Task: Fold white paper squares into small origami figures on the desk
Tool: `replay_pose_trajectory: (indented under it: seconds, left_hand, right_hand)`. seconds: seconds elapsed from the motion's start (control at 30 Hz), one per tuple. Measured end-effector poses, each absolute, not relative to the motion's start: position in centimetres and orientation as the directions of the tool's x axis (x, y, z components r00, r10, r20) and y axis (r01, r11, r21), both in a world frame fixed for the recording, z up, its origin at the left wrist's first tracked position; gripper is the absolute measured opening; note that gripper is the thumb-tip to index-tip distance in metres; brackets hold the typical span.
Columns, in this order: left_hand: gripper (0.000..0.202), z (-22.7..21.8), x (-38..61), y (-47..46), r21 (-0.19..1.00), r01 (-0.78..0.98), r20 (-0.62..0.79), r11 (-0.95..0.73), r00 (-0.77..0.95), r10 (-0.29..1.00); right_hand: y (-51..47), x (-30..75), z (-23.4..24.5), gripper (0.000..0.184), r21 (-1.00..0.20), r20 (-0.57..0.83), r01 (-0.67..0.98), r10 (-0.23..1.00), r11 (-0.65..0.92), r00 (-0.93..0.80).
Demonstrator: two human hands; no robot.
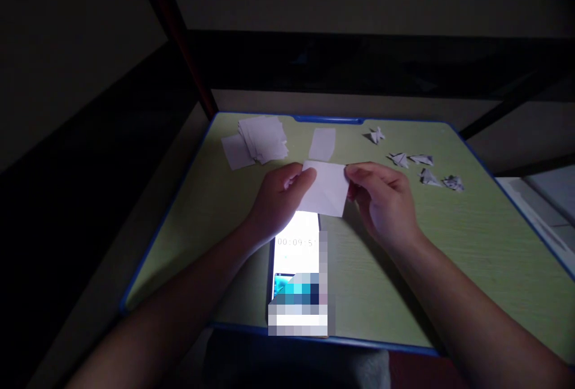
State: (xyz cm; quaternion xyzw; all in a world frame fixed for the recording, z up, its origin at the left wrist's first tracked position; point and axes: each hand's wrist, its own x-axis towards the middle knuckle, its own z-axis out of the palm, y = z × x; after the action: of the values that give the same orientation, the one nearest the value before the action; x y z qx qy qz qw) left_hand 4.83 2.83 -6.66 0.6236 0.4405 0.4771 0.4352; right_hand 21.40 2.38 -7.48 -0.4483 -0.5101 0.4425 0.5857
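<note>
A small white square of paper (327, 190) is held up above the middle of the table. My left hand (282, 197) pinches its left edge, thumb on top. At the upper right corner, my right hand (381, 197) grips it between thumb and fingers. Just beneath the paper lies a phone (294, 257) with a lit screen showing a timer; its lower part is blurred out. Behind the held sheet another paper piece (322, 143) lies flat on the table.
The light green table (215, 209) has a blue rim. A stack of white paper sheets (264, 139) lies at the far left. Several folded paper figures, among them a paper crane (376, 135), sit at the right. White items (545, 203) stand beyond the table's right edge.
</note>
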Motion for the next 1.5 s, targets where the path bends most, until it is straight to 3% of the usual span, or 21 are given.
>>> replay_pose_trajectory:
  seconds: [0.17, 0.3, 0.4, 0.5, 0.67, 0.77, 0.93, 1.07, 1.13, 1.27, 1.4, 1.5]
  left_hand:
    - [0.033, -6.9, 4.9, 2.5, 0.944, 0.153, 0.275, -0.292, 0.122, 0.954]
    - [0.031, -6.6, 4.6, 2.3, 0.796, 0.357, 0.485, -0.488, 0.105, 0.868]
    - [0.032, -6.5, 4.2, 2.5, 0.664, 0.452, 0.602, -0.595, 0.148, 0.784]
    - [0.036, -6.6, 3.9, 2.9, 0.607, 0.489, 0.639, -0.626, 0.168, 0.751]
    - [0.040, -7.0, 3.8, 3.3, 0.650, 0.467, 0.600, -0.600, 0.169, 0.782]
    - [0.039, -7.2, 3.9, 3.4, 0.672, 0.461, 0.578, -0.580, 0.164, 0.800]
    - [0.018, -7.7, 4.1, 3.4, 0.829, 0.283, 0.461, -0.482, 0.143, 0.876]
    - [0.030, -7.7, 4.1, 3.2, 0.879, 0.139, 0.443, -0.456, 0.116, 0.889]
    - [0.031, -7.6, 4.2, 3.1, 0.885, 0.129, 0.437, -0.447, 0.100, 0.894]
    - [0.013, -7.8, 4.4, 3.2, 0.871, 0.188, 0.448, -0.454, 0.076, 0.891]
    - [0.037, -8.7, 4.3, 3.5, 0.837, 0.217, 0.491, -0.503, 0.110, 0.864]
    - [0.044, -9.1, 4.2, 3.7, 0.823, 0.233, 0.506, -0.518, 0.113, 0.855]
  right_hand:
    - [2.2, 21.4, -7.3, 0.017, -0.979, 0.198, -0.048, 0.980, 0.199, 0.026]
    - [2.2, 21.3, -7.4, 0.024, -0.995, 0.098, 0.019, 0.985, 0.102, -0.144]
    - [2.3, 21.4, -7.4, 0.021, -0.988, 0.136, 0.057, 0.987, 0.141, -0.086]
    - [2.3, 21.5, -7.2, 0.020, -0.979, 0.173, 0.110, 0.985, 0.173, -0.014]
    - [2.1, 21.3, -6.8, 0.018, -0.939, 0.201, 0.286, 0.980, 0.189, 0.012]
    - [2.1, 21.1, -6.7, 0.017, -0.935, 0.194, 0.310, 0.980, 0.175, 0.032]
    - [2.2, 21.1, -6.6, 0.015, -0.957, 0.210, 0.217, 0.976, 0.194, 0.053]
    - [2.0, 21.1, -6.7, 0.011, -0.964, 0.244, 0.122, 0.968, 0.236, 0.062]
    - [1.9, 21.1, -6.7, 0.014, -0.962, 0.258, 0.109, 0.964, 0.250, 0.060]
    - [1.8, 20.9, -6.6, 0.013, -0.961, 0.269, 0.084, 0.961, 0.263, 0.071]
    - [2.1, 20.8, -6.8, 0.028, -0.977, 0.208, -0.022, 0.971, 0.212, 0.114]
    - [2.4, 20.7, -7.1, 0.020, -0.985, 0.164, -0.023, 0.979, 0.168, 0.120]
